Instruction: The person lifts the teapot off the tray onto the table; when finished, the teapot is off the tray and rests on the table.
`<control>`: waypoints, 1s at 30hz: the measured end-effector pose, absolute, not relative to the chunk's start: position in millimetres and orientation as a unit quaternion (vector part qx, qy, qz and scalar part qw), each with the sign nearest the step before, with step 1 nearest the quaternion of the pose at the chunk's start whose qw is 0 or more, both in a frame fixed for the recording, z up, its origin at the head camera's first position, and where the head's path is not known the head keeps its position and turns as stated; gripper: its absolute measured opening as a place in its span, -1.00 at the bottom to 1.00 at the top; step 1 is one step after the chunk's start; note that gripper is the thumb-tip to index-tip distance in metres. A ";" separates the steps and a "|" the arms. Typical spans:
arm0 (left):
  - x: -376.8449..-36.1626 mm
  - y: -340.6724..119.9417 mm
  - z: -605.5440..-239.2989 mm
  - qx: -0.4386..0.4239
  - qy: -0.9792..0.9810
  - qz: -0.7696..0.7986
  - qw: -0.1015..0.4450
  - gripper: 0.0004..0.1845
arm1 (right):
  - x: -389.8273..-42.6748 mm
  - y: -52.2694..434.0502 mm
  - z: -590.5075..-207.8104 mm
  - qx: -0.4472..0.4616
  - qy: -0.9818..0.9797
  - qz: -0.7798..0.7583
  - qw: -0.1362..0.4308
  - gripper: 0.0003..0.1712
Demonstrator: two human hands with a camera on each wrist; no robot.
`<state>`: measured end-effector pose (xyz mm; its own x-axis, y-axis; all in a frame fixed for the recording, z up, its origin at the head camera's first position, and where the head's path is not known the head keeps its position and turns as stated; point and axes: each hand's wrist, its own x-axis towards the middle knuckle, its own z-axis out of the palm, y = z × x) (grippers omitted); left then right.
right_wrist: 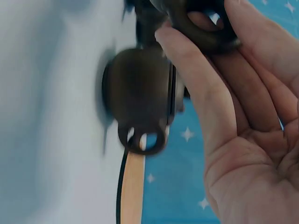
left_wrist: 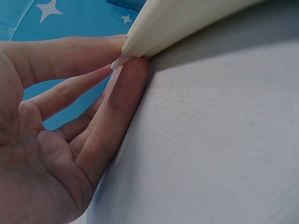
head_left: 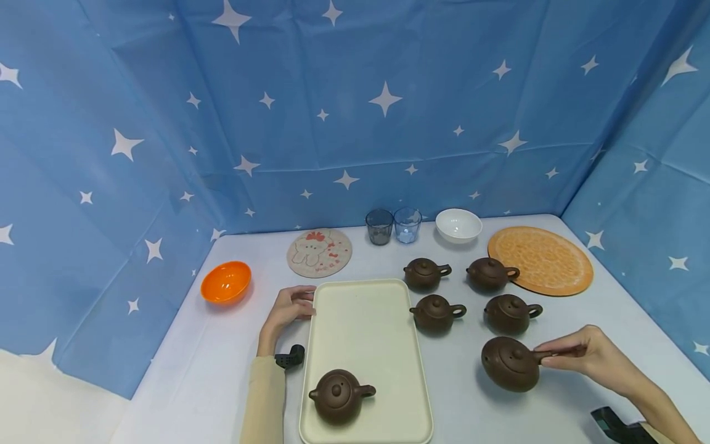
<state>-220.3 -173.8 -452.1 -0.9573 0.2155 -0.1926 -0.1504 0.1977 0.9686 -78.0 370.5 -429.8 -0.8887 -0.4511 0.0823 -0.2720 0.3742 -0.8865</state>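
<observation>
A: What is the right hand point(head_left: 590, 356) doing?

B: Its fingers pinch the loop handle of a brown teapot point(head_left: 510, 363), which sits tilted on the table point(head_left: 211, 370) to the right of the cream tray point(head_left: 366, 320). The right wrist view shows the fingers point(right_wrist: 196, 84) curled round that handle.

A: And the left hand point(head_left: 288, 306)?

B: It lies at the tray's far left corner, fingers nearly straight. In the left wrist view the fingertips point(left_wrist: 133, 70) touch the tray's rim; nothing is gripped.

A: Other teapots?

B: 1 on the tray's near end point(head_left: 339, 395), and 4 more point(head_left: 438, 312) in 2 rows beyond the held one.

A: Any writing?

B: None readable. The round coaster point(head_left: 319, 252) bears a cartoon animal; beside it stand 2 glasses point(head_left: 393, 225), a white bowl point(head_left: 458, 224), an orange mat point(head_left: 540, 259) and an orange bowl point(head_left: 225, 282).
</observation>
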 end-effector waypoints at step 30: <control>-220.5 -173.7 -451.8 0.019 0.764 0.630 0.140 -0.37 | -76.8 419.1 -454.6 -0.157 0.849 -0.491 0.121 -0.78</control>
